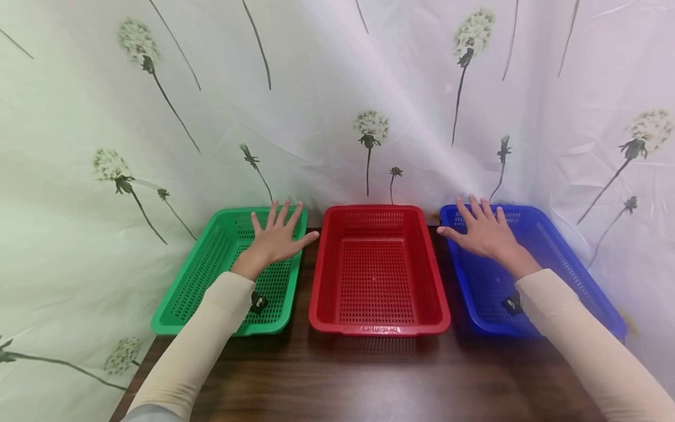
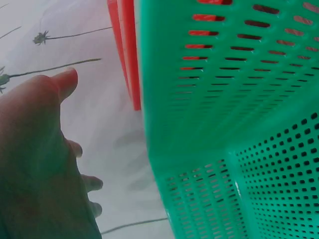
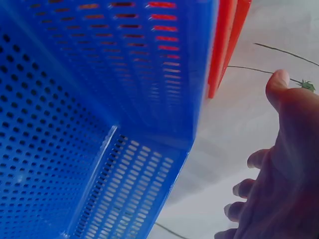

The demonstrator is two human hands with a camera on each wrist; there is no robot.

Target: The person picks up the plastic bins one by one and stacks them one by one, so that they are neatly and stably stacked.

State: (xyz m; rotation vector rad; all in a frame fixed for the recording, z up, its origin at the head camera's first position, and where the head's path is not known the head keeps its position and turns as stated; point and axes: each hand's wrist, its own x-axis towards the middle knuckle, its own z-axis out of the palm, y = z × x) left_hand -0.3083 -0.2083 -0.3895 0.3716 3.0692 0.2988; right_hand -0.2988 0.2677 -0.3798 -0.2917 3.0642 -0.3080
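Observation:
My left hand (image 1: 274,239) is held over the green basket (image 1: 181,281), fingers spread and nothing in it. In the left wrist view that hand (image 2: 40,159) shows beside the perforated green wall (image 2: 169,119). Over the blue basket (image 1: 575,266) my right hand (image 1: 484,232) is likewise spread, palm down and bare. The right wrist view has the right hand (image 3: 289,164) off to the side of the blue basket's corner (image 3: 184,134). Between the two hands stands a red basket (image 1: 379,329), its perforated floor showing with no contents.
All three baskets stand in a row on a dark wooden table (image 1: 337,381). A white curtain (image 1: 316,117) printed with dandelions hangs right behind them and along the left side. Small black wrist devices show below each forearm.

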